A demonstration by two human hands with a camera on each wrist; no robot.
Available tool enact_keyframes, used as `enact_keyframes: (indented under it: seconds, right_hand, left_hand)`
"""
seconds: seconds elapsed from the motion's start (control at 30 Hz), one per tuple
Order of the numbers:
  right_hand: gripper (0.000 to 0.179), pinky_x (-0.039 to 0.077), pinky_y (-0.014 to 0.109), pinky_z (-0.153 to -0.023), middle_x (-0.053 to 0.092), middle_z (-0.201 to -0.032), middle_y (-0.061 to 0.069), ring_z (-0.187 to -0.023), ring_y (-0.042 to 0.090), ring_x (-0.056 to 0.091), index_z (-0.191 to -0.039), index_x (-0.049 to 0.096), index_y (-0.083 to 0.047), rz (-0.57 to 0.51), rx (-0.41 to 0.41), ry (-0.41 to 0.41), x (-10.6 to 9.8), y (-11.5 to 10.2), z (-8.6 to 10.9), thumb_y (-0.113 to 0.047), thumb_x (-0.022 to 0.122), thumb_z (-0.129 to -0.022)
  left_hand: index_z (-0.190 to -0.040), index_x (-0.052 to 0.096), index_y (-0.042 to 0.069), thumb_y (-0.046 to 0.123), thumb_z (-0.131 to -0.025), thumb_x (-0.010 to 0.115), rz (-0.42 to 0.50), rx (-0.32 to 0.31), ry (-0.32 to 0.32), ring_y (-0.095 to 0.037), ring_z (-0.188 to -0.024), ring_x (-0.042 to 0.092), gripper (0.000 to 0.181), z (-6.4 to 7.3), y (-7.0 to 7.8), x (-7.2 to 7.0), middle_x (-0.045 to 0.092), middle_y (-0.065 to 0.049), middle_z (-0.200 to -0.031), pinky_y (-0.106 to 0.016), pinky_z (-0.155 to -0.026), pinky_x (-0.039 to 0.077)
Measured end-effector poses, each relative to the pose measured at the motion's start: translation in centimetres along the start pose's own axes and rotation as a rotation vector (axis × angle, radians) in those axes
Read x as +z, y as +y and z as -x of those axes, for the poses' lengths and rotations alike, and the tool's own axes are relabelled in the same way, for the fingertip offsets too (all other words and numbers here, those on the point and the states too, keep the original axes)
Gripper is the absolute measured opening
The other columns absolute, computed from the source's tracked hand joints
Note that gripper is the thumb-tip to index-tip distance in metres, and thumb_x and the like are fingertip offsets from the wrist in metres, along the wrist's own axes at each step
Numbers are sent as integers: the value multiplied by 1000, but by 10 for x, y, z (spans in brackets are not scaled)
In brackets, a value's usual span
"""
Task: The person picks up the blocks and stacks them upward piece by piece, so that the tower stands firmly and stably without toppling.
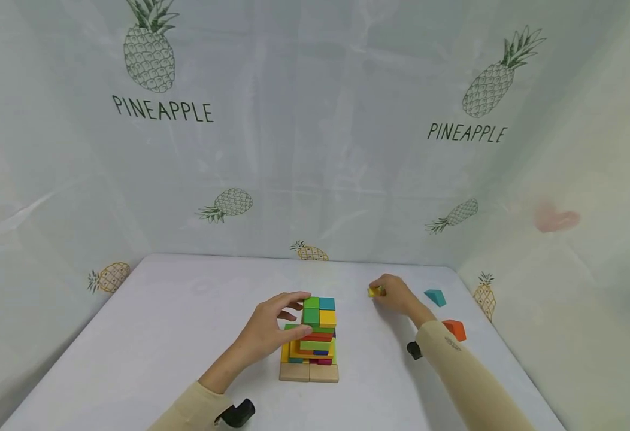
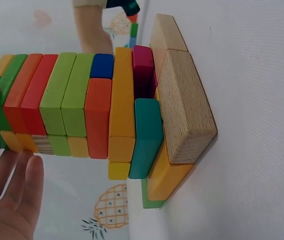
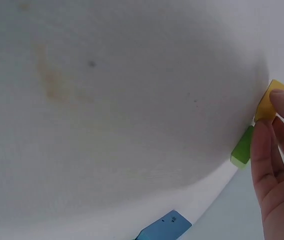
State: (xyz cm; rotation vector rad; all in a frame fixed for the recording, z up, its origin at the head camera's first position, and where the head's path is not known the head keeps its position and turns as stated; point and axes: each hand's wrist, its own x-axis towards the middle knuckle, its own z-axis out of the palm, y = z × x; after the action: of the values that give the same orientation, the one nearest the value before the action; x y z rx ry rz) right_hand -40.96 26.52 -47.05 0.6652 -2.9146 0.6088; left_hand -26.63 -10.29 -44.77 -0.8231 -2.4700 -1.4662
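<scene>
A tower of colored wooden building blocks (image 1: 317, 345) stands on two plain wood blocks (image 1: 294, 372) near the middle of the table. My left hand (image 1: 266, 326) holds its upper part, thumb at the front and index finger at the top left edge. Seen sideways in the left wrist view, the tower shows red, orange, light green and teal blocks stacked in layers. Out to the right, my right hand (image 1: 396, 293) pinches a small yellow block (image 3: 266, 106) between thumb and fingers, at the table surface. A green block (image 3: 242, 146) lies right beside those fingers.
Right of my right hand lie a teal wedge-shaped block (image 1: 436, 297) and an orange-red block (image 1: 456, 330), the latter partly behind the sleeve. The white table (image 1: 132, 353) ends at a pineapple-printed curtain (image 1: 315, 137) at the back and sides.
</scene>
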Motion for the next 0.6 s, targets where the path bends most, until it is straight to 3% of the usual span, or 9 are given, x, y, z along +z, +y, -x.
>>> enact_keyframes:
  seconds: [0.37,0.6]
  right_hand:
    - [26,61,41,-86,73,-118,15,-94,21,65,-119,78,-1,-91,70,-8,4,-4,10,-1,79,-93]
    - [27,61,30,-78,74,-111,9,-90,17,66,-119,78,-2,-112,-42,24,-15,-30,19,-2,81,-92]
  left_hand:
    - [-148,60,29,42,-92,85,-40,19,-1,-24,-123,65,63,-1,3,-2,64,8,-143,-32,-97,60]
    - [-150,59,28,43,-91,85,-39,29,-5,-22,-123,65,66,-2,4,-2,62,7,-146,-31,-96,60]
